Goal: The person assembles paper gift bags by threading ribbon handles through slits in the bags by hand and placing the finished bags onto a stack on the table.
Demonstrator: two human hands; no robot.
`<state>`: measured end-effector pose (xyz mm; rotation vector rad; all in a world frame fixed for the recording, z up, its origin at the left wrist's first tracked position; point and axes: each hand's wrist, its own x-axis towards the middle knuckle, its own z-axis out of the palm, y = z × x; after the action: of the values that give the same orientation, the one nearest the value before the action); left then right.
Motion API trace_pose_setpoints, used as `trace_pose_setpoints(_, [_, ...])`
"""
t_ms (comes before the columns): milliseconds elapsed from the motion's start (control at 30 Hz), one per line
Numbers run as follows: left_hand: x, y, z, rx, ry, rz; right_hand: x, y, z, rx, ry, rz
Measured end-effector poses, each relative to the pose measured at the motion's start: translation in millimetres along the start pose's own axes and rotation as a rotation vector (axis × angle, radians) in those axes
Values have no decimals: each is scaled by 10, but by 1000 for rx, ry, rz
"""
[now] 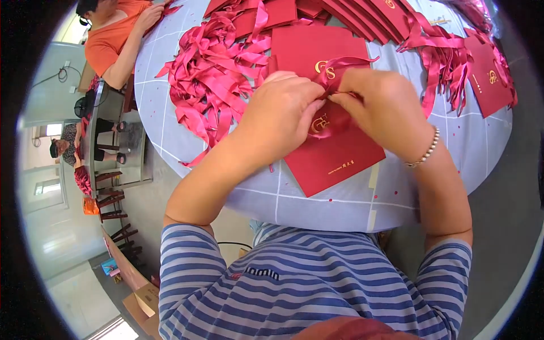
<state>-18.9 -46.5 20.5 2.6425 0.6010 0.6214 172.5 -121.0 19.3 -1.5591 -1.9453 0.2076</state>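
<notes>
Flat on the table in front of me lies a red paper gift bag (323,167) with gold print. A shiny pink-red ribbon (362,61) crosses its middle. My left hand (283,113) comes in from the left with thumb and fingers closed on the ribbon. From the other side my right hand (382,105), with a beaded bracelet at its wrist, pinches the ribbon too. The fingertips of both hands nearly meet over the bag. What the ribbon does right between the fingers is partly hidden.
A large heap of loose ribbons (209,73) lies to the left. Stacked red bags (362,17) fill the far side. More ribbons and a bag (490,82) lie at the right on the pale checked tablecloth (255,198). A person in orange (116,34) sits at far left.
</notes>
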Motion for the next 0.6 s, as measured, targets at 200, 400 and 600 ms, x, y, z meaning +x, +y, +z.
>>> trace_pose_setpoints(200, [-72,133,-38,207,109,287,72,74,-388,433,70,-16])
trace_pose_setpoints(400, [-91,235,-47,274,171,431,42,-92,-387,500,-167,178])
trace_pose_setpoints(600, [-56,401,-126,187,16,427,59,51,-506,255,-436,47])
